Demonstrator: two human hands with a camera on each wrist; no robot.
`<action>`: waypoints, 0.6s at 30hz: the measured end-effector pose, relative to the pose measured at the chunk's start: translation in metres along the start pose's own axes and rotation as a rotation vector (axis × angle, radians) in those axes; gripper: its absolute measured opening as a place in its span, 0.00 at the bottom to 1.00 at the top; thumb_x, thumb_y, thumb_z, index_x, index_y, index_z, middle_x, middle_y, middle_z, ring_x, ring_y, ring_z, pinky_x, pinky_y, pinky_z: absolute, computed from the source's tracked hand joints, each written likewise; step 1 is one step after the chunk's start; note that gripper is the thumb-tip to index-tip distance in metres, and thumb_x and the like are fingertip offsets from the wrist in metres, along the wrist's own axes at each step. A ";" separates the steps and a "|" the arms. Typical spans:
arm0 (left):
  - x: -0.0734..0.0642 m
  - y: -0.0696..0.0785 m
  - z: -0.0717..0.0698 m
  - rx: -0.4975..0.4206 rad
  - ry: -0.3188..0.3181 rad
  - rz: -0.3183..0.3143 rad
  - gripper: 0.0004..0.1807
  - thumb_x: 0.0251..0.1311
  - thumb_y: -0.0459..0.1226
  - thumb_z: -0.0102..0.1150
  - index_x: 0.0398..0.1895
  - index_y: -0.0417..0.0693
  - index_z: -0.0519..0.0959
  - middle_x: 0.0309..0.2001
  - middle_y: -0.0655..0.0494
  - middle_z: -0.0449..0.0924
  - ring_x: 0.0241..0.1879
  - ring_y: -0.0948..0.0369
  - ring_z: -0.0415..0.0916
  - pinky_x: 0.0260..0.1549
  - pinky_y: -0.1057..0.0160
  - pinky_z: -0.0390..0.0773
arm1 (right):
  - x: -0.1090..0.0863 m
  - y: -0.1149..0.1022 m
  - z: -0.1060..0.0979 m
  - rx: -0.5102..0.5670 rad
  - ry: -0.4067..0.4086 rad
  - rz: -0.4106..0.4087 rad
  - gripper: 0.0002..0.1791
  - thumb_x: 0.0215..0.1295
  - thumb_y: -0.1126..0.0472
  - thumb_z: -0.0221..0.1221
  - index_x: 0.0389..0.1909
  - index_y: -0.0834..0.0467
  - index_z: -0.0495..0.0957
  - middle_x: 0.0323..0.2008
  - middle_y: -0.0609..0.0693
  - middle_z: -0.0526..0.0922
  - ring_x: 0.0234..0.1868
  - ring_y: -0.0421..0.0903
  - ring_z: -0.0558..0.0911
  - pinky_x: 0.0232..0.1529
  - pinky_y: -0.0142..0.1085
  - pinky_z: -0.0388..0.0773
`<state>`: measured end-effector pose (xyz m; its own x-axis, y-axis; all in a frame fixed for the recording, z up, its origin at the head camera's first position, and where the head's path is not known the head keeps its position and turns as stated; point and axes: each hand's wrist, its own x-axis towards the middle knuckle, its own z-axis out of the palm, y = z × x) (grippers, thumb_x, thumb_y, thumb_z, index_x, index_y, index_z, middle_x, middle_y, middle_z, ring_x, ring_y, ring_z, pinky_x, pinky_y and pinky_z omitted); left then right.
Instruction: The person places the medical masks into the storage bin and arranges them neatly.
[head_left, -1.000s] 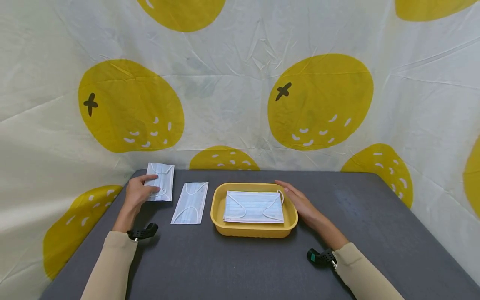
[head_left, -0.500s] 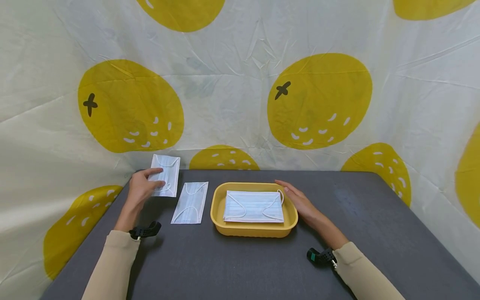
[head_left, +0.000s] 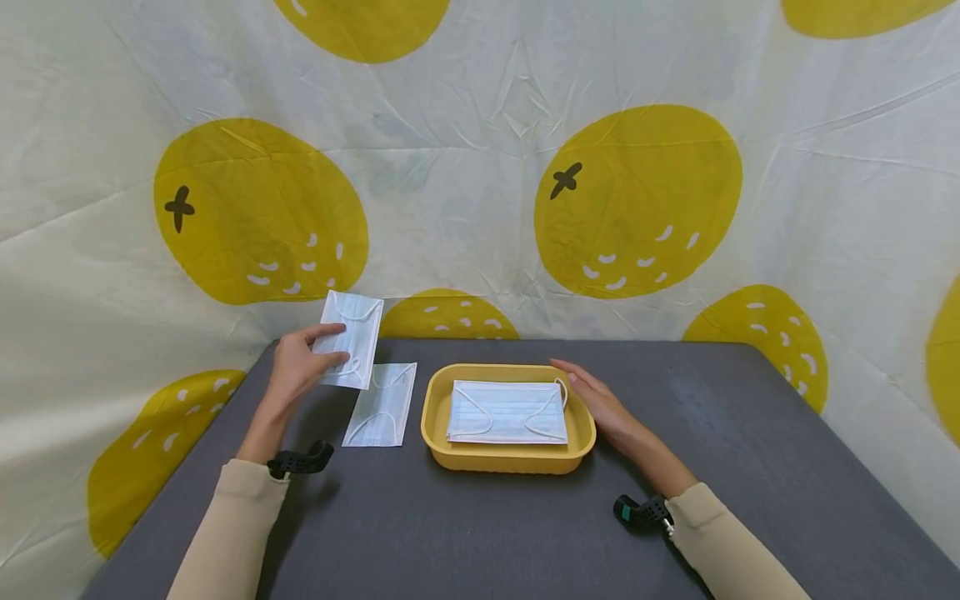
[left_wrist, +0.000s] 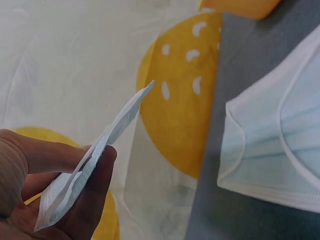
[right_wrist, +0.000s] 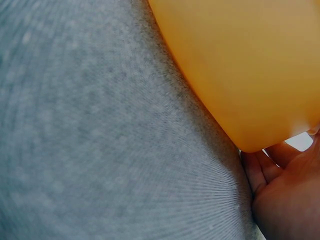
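Note:
A pale blue face mask (head_left: pixel 358 333) is pinched between the thumb and fingers of my left hand (head_left: pixel 298 362), raised above the table's far left part. In the left wrist view that mask (left_wrist: pixel 117 125) is seen edge-on. Flat on the table, partly behind it, lies a second face mask (head_left: pixel 382 417) with white ear loops. A yellow tray (head_left: pixel 510 460) in the middle holds a stack of masks (head_left: pixel 508 412). Fingers fairly straight, my right hand (head_left: pixel 600 404) rests against the tray's right end; in the right wrist view the tray wall (right_wrist: pixel 250 65) hides some fingertips.
The dark grey table (head_left: pixel 480 533) reaches back to a white curtain (head_left: pixel 465 217) printed with large yellow fruits. Black wrist straps (head_left: pixel 302 460) sit on both arms. The table's left edge runs close beside the left forearm.
My left hand has lifted the pinched mask up and to the right, so it now overlaps the far end of the mask on the table. The right hand and tray stay put.

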<state>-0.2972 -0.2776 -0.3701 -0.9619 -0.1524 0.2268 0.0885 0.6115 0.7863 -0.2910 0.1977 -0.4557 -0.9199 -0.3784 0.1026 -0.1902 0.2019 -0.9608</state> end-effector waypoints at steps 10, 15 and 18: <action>-0.008 0.021 0.008 0.000 0.001 0.070 0.27 0.56 0.34 0.74 0.62 0.42 0.83 0.67 0.32 0.76 0.56 0.44 0.76 0.43 0.63 0.79 | 0.001 0.001 0.000 0.004 -0.002 -0.001 0.29 0.87 0.51 0.35 0.82 0.58 0.54 0.80 0.63 0.57 0.80 0.63 0.58 0.78 0.62 0.55; -0.011 0.029 0.014 -0.008 0.011 0.099 0.27 0.55 0.34 0.75 0.60 0.44 0.84 0.65 0.34 0.77 0.54 0.45 0.77 0.35 0.73 0.74 | 0.001 0.000 -0.001 -0.006 -0.003 -0.003 0.29 0.87 0.50 0.35 0.82 0.57 0.55 0.80 0.62 0.57 0.80 0.63 0.58 0.77 0.62 0.55; -0.013 0.034 0.020 -0.016 0.012 0.116 0.26 0.55 0.34 0.75 0.60 0.44 0.84 0.66 0.35 0.77 0.56 0.46 0.77 0.36 0.72 0.75 | 0.001 0.000 -0.001 -0.010 0.002 0.000 0.29 0.87 0.50 0.35 0.81 0.56 0.55 0.80 0.62 0.58 0.80 0.63 0.58 0.77 0.61 0.56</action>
<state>-0.2865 -0.2391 -0.3577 -0.9419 -0.0901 0.3236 0.2036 0.6132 0.7632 -0.2919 0.1986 -0.4549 -0.9208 -0.3762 0.1030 -0.1933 0.2106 -0.9583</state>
